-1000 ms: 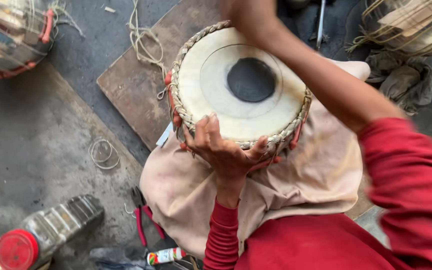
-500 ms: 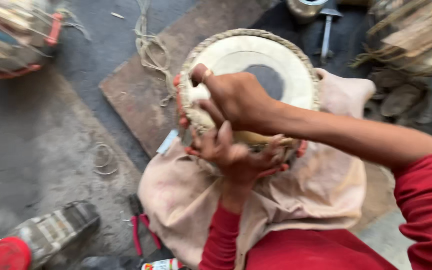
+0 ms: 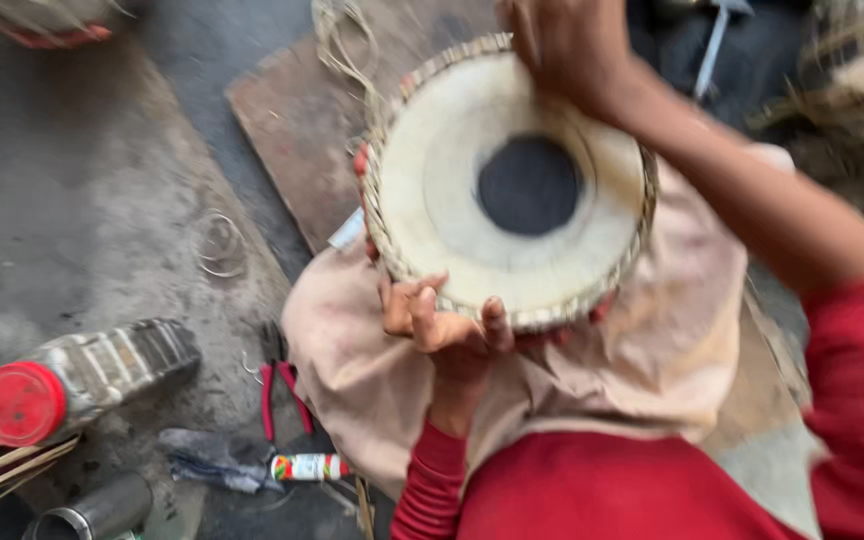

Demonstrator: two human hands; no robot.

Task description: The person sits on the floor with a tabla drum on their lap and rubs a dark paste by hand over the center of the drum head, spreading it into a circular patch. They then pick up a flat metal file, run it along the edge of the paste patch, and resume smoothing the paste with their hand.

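A round hand drum (image 3: 452, 190) with a pale skin head, a black centre spot and a braided rim rests on a beige cloth (image 3: 672, 340) over my lap. My left hand (image 3: 442, 325) grips the near edge of the drum, fingers curled over the braided rim. My right hand (image 3: 562, 45) reaches over the far edge and presses on the rim at the top of the view. Both arms wear red sleeves. The picture is blurred by motion.
A wooden board (image 3: 292, 120) lies under the drum on the grey floor. Red-handled pliers (image 3: 277, 385) and a small striped tube (image 3: 307, 467) lie at the lower left. A red-capped bottle (image 3: 72, 380), a metal can (image 3: 92, 512), cord loops (image 3: 222, 245) and straw bundles surround me.
My right hand has moved from the near left part of the drumhead to the far rim. The drum has turned slightly and the view shifted left.
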